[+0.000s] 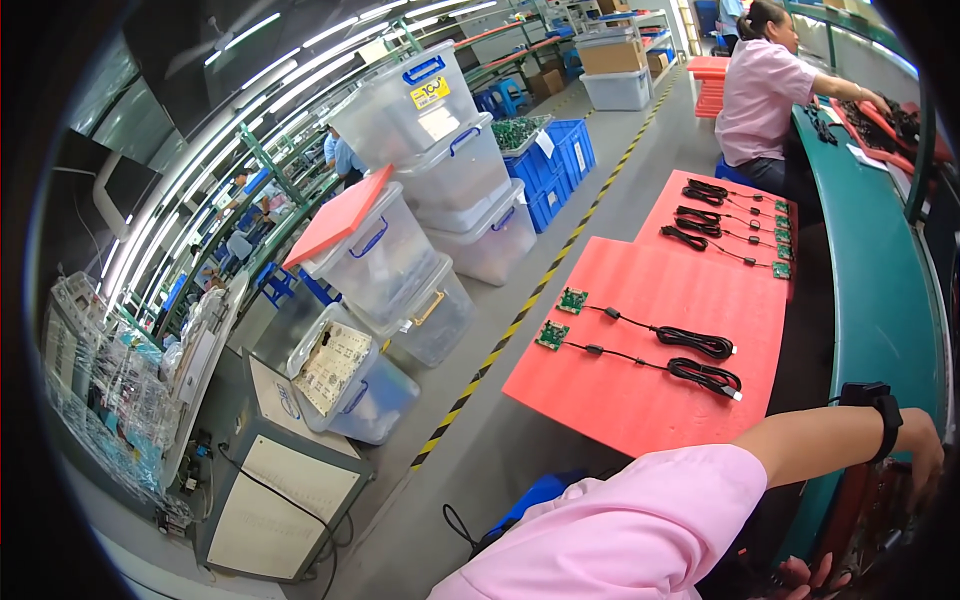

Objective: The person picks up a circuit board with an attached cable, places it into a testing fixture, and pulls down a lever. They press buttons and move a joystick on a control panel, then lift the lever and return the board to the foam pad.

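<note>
My left arm, in a pink sleeve with a black band at the wrist, reaches across to the green bench at the lower right. My left hand (922, 452) hangs fingers-down over a dark red tray (853, 500) of dark parts; its fingertips are dim and blurred. Only some fingers of my right hand (800, 578) show at the bottom edge, beside the tray. What either hand holds is hidden. Left of the arm, two black coiled cables (695, 342) with small green circuit boards (551, 335) lie on a pink foam sheet (640, 410).
Several more cables (705, 192) with boards lie on a farther foam sheet (660, 180). A person in pink (765, 100) works at the green bench (875, 260). Clear plastic bins (460, 170), blue crates (560, 170) and a grey cabinet (285, 480) stand left of a striped floor line (500, 355).
</note>
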The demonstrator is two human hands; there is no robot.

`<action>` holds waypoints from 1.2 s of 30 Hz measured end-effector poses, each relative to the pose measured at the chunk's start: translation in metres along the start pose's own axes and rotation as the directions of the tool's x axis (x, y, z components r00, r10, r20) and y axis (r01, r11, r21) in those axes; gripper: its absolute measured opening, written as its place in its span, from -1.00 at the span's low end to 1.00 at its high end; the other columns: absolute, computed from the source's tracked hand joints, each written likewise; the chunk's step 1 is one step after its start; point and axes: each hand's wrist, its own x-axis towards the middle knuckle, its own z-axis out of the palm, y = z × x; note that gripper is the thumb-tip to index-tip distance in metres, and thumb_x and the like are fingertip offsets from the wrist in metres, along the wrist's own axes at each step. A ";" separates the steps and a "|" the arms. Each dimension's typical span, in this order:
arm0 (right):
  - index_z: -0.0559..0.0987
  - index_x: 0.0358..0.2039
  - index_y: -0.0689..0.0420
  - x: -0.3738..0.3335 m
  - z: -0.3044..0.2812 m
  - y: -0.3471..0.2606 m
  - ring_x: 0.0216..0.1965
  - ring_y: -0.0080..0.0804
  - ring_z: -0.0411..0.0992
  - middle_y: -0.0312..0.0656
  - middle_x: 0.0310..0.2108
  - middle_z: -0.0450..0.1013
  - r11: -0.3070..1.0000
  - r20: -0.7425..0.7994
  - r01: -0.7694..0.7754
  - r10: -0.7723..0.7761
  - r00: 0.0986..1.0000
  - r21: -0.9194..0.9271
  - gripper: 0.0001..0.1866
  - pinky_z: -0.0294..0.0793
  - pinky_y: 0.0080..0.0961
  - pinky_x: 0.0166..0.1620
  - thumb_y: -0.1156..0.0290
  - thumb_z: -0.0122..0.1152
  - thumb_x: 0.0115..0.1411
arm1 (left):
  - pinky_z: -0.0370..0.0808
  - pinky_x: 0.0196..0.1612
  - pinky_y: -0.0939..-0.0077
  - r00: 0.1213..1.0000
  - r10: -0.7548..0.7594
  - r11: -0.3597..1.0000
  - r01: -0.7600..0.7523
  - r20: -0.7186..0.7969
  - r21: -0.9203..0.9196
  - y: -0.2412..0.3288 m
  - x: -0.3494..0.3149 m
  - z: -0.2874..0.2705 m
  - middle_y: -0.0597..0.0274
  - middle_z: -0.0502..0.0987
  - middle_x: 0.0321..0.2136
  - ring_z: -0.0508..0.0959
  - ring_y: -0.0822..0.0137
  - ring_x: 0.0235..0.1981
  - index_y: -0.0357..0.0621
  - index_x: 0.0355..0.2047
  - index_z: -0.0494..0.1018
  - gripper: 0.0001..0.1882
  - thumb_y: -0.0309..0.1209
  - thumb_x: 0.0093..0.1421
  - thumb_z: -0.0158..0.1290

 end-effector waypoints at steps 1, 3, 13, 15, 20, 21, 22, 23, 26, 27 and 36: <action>0.12 0.16 0.04 0.000 0.000 0.000 -0.49 -0.30 0.33 0.02 -0.14 0.35 1.000 0.009 -0.013 0.013 1.000 0.004 -0.47 0.36 -0.50 -0.48 0.43 -0.04 0.15 | 0.35 -0.10 0.36 1.000 0.007 1.000 -0.007 0.003 -0.004 0.000 -0.001 -0.001 0.25 0.43 -0.12 0.40 0.22 -0.09 0.14 -0.12 0.43 -0.48 -0.11 -0.17 0.15; 0.12 0.16 0.04 -0.002 0.000 0.002 -0.49 -0.30 0.34 0.02 -0.14 0.34 1.000 0.026 -0.030 0.029 0.999 0.010 -0.47 0.36 -0.51 -0.47 0.43 -0.05 0.16 | 0.35 -0.10 0.37 1.000 0.027 1.000 -0.027 0.011 -0.015 0.001 -0.004 -0.003 0.26 0.43 -0.12 0.39 0.23 -0.08 0.14 -0.13 0.44 -0.48 -0.12 -0.18 0.17; 0.29 -0.01 0.17 -0.018 -0.011 0.009 -0.49 -0.26 0.37 0.03 -0.21 0.36 0.976 0.150 -0.193 0.177 0.973 0.097 -0.66 0.38 -0.44 -0.42 0.39 -0.12 0.20 | 0.38 -0.15 0.39 0.968 0.198 0.966 -0.220 -0.155 -0.138 0.020 -0.048 0.004 0.17 0.44 -0.17 0.39 0.22 -0.11 -0.04 -0.25 0.49 -0.54 -0.34 -0.29 0.19; 0.35 -0.11 0.20 -0.019 -0.007 0.005 -0.49 -0.26 0.37 0.01 -0.29 0.39 0.921 0.334 -0.270 0.170 0.927 0.280 -0.73 0.38 -0.45 -0.41 0.38 -0.12 0.20 | 0.37 -0.14 0.41 0.916 0.274 0.942 -0.318 -0.294 -0.111 0.018 -0.079 0.009 0.15 0.42 -0.17 0.37 0.21 -0.10 -0.07 -0.27 0.48 -0.54 -0.38 -0.30 0.19; 0.39 -0.28 0.26 -0.022 0.006 -0.006 -0.52 -0.34 0.39 -0.06 -0.46 0.41 0.861 0.489 -0.480 0.349 0.799 0.170 -0.76 0.37 -0.54 -0.46 0.33 -0.06 0.18 | 0.30 -0.07 0.41 0.605 0.361 0.873 -0.487 -0.710 0.029 0.050 -0.204 0.023 0.11 0.27 -0.12 0.30 0.13 -0.08 -0.16 -0.29 0.39 -0.55 -0.58 -0.32 0.11; 0.33 -0.21 0.30 -0.022 0.001 0.001 -0.57 -0.33 0.39 -0.01 -0.41 0.40 0.824 0.480 -0.563 0.468 0.742 0.067 -0.67 0.42 -0.52 -0.49 0.28 -0.05 0.14 | 0.28 -0.06 0.39 0.571 0.347 0.877 -0.479 -0.744 0.042 0.066 -0.230 0.028 0.10 0.25 -0.08 0.31 0.11 -0.09 -0.16 -0.25 0.37 -0.53 -0.61 -0.30 0.08; 0.27 -0.15 0.34 -0.025 -0.005 0.005 -0.63 -0.32 0.40 0.03 -0.36 0.40 0.770 0.450 -0.638 0.580 0.678 -0.031 -0.56 0.46 -0.49 -0.51 0.23 -0.03 0.10 | 0.28 -0.05 0.37 0.532 0.332 0.918 -0.373 -0.779 0.136 0.080 -0.258 0.032 0.08 0.25 -0.05 0.31 0.10 -0.07 -0.17 -0.24 0.37 -0.53 -0.62 -0.28 0.09; 0.29 -0.19 0.34 -0.029 0.014 0.006 -0.64 -0.30 0.41 -0.01 -0.49 0.41 0.707 0.508 -0.699 0.644 0.572 -0.108 -0.59 0.46 -0.48 -0.50 0.24 -0.03 0.10 | 0.27 -0.03 0.35 0.475 0.302 0.952 -0.199 -0.826 0.234 0.092 -0.294 0.045 0.06 0.24 -0.03 0.31 0.08 -0.06 -0.17 -0.23 0.37 -0.53 -0.64 -0.26 0.09; 0.30 -0.20 0.35 -0.027 0.033 0.010 -0.61 -0.29 0.42 -0.04 -0.60 0.43 0.644 0.541 -0.743 0.697 0.471 -0.184 -0.56 0.46 -0.48 -0.47 0.22 0.03 0.08 | 0.24 0.01 0.26 0.439 0.326 0.917 0.067 -0.837 0.392 0.091 -0.338 0.072 -0.01 0.22 0.01 0.31 0.06 -0.02 -0.18 -0.18 0.36 -0.51 -0.61 -0.21 0.13; 0.30 -0.18 0.36 -0.028 0.034 0.010 -0.58 -0.30 0.44 -0.03 -0.58 0.43 0.628 0.662 -0.759 0.644 0.383 -0.171 -0.51 0.46 -0.49 -0.45 0.19 0.10 0.05 | 0.24 0.02 0.24 0.418 0.304 0.916 0.118 -0.856 0.383 0.089 -0.347 0.082 -0.01 0.24 0.00 0.31 0.05 0.00 -0.18 -0.17 0.37 -0.52 -0.59 -0.20 0.15; 0.28 -0.09 0.36 -0.016 0.065 0.007 -0.34 -0.33 0.43 -0.02 -0.38 0.43 0.691 0.602 -0.713 0.621 0.502 -0.119 -0.33 0.41 -0.44 -0.24 0.12 0.26 -0.07 | 0.27 -0.01 0.16 0.185 0.329 0.939 0.042 -0.926 0.342 0.093 -0.359 0.065 0.01 0.30 -0.08 0.35 0.10 -0.04 -0.12 -0.20 0.41 -0.53 -0.55 -0.22 0.20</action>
